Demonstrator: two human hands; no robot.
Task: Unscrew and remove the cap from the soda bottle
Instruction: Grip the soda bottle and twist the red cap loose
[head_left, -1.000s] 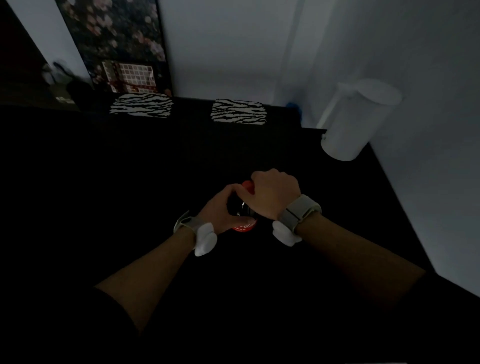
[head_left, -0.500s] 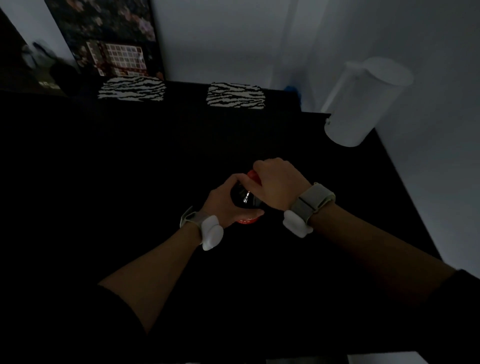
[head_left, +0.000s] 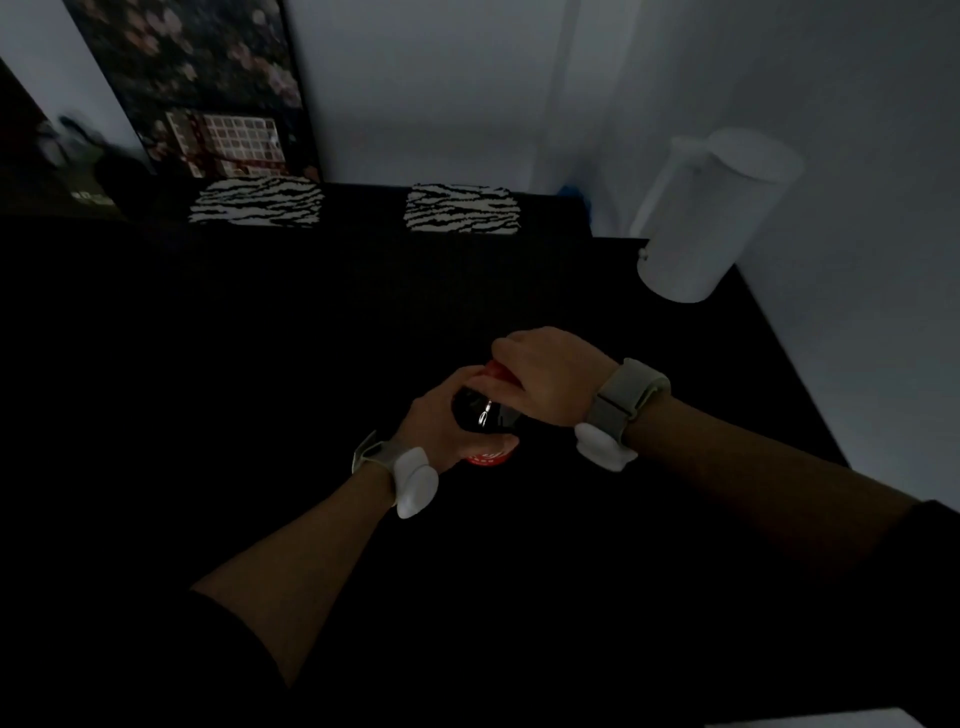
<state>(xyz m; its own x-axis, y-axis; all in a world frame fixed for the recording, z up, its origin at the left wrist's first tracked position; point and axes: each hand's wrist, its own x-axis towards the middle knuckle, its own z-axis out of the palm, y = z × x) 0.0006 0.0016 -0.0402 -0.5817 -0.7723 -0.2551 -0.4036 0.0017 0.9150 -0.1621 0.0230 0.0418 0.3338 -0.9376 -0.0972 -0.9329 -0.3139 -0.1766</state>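
Left hand (head_left: 441, 421) gripped the dark plastic soda bottle (head_left: 480, 415); right hand (head_left: 545, 384) pinched its red cap (head_left: 496, 371). Risk: fizz overflow, or bottle twisting in the grip.

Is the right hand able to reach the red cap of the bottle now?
Probably yes: the right hand already closes over the red cap, while the left hand holds the bottle below it.

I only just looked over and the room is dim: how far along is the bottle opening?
Done: the left hand grips the dark soda bottle by its body, steadying it upright. In hand: the right hand is closed over the red cap, which sits on the neck. Left: finishing the unscrewing and lifting the cap away. How loose it is cannot be seen.
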